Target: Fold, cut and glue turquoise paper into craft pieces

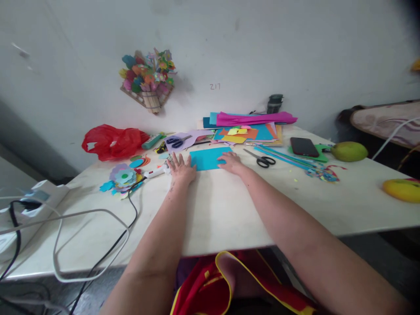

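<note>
A blue sheet of paper [208,158] lies flat on the white table [226,210] between my hands. My left hand [182,169] rests at its left edge, fingers spread, palm down. At the right edge is my right hand [231,162], fingers apart, with fingertips on the paper. Black-handled scissors [265,161] lie just right of my right hand. A white glue gun [157,172] with a black cord lies left of my left hand, partly hidden by it.
Paper flowers [124,176] and a red plastic bag [113,142] are at the left, near cables and a power strip [47,199]. Stacked coloured paper [259,132] lies at the back. A phone [303,147], paper strips [285,158], a green mango [349,151] and a yellow one [402,190] are at the right.
</note>
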A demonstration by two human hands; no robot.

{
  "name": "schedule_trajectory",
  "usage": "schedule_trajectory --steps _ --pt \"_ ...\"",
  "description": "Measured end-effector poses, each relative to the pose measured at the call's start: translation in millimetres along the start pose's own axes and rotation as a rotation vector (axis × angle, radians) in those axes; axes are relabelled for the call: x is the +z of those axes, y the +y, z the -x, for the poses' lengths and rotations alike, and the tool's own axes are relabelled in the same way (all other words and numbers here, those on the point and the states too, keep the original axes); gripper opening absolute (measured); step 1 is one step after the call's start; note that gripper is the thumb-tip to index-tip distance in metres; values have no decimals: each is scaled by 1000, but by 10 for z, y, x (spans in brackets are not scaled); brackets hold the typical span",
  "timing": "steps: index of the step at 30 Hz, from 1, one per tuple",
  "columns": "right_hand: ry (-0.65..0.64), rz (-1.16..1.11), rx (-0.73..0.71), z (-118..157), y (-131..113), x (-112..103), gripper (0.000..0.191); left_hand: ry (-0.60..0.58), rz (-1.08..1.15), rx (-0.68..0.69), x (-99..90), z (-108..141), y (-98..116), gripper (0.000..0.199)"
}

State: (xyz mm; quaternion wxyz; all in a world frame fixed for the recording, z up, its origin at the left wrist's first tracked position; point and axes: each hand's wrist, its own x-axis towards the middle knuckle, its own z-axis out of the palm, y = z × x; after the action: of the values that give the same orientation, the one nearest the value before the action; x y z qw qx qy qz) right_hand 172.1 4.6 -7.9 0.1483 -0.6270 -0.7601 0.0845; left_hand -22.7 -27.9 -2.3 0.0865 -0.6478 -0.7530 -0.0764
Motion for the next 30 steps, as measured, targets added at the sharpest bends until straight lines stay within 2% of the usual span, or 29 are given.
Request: schedule_trajectory --steps 4,6,10,14,19,22,27,30 --pt "-12 8 0 20 22 -28 40 100 7 76 -40 18 29 60" --pt "-11 8 -3 25 -2 -34 41 103 47 119 -59 30 91 63" --pt "-8 6 7 38 -33 -46 41 20 111 164 -34 35 262 76" --pt "-16 6 23 46 -31 -56 42 -65 109 149 22 10 370 79" --pt "-31 -1 30 53 -24 -66 45 -201 135 37 29 -44 303 76" --pt "-28 -8 25 54 -23 -69 45 -225 140 -17 43 -66 184 67" --pt "-37 -17 30 51 -24 -67 44 -167 85 -35 21 -52 24 57" --pt "-26 -18 30 51 -26 -67 44 -17 54 9 -76 -15 30 57"
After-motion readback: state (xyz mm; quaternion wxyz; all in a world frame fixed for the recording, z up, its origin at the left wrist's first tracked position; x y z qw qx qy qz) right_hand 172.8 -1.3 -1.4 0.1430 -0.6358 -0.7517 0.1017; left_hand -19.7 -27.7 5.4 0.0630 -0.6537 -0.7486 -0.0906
